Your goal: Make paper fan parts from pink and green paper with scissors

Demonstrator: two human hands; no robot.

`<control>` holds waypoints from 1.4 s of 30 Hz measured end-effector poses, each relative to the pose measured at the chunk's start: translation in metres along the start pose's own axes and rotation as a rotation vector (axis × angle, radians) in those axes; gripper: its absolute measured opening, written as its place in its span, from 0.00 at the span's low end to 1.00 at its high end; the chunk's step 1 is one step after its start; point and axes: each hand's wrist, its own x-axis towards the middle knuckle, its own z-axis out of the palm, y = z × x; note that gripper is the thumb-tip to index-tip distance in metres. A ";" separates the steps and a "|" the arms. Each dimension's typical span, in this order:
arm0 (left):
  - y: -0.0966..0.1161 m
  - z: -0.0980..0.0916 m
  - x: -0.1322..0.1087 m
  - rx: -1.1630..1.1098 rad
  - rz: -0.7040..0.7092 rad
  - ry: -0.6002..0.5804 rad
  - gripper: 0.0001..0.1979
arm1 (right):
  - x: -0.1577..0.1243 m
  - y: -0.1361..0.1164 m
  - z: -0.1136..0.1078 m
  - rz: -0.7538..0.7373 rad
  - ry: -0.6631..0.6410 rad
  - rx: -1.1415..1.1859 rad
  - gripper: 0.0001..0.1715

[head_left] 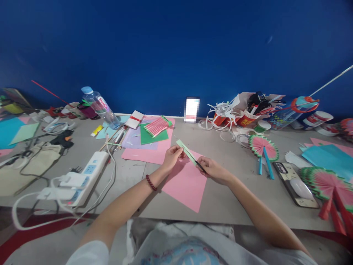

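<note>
Pink paper sheet (187, 184), flat and matte, lying on the grey table (226, 198) closest to the person. Held just above it is a pale green paper strip (188, 151), narrow and straight, its long axis running from far left to near right. The left hand (171, 156) pinches it near the far end, fingers closed. The right hand (213, 171) is closed on the near end, where something dark shows. Beyond are a pleated pink-and-green paper fan (263, 147) and a clear plastic bottle (100, 106), tipped over.

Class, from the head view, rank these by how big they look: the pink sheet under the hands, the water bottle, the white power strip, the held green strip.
1. pink sheet
2. white power strip, though it lies nearer the camera than the bottle, so this rank is unsure
3. water bottle
4. green strip
</note>
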 end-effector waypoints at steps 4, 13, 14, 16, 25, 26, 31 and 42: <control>0.000 0.000 0.001 0.000 -0.022 0.019 0.15 | 0.000 0.000 0.000 0.005 0.002 -0.016 0.17; -0.001 0.000 0.002 -0.085 -0.017 0.111 0.16 | 0.001 0.002 0.000 0.013 -0.005 -0.005 0.18; -0.002 -0.001 0.002 -0.080 -0.015 0.111 0.16 | 0.002 0.002 0.000 0.015 -0.005 0.004 0.19; -0.002 -0.001 0.002 -0.068 -0.020 0.107 0.16 | 0.002 0.003 0.000 0.021 -0.008 0.018 0.19; 0.000 0.001 0.000 0.008 -0.010 0.062 0.15 | 0.002 0.003 0.001 0.016 -0.018 0.027 0.17; 0.000 0.001 -0.001 0.013 -0.009 0.057 0.15 | 0.001 0.003 0.001 0.014 -0.019 0.028 0.17; -0.001 0.001 -0.001 0.025 -0.011 0.044 0.14 | 0.001 0.002 0.001 0.006 -0.019 0.022 0.15; 0.001 0.001 -0.002 0.033 -0.002 0.034 0.14 | 0.000 -0.001 0.001 0.000 -0.016 0.010 0.10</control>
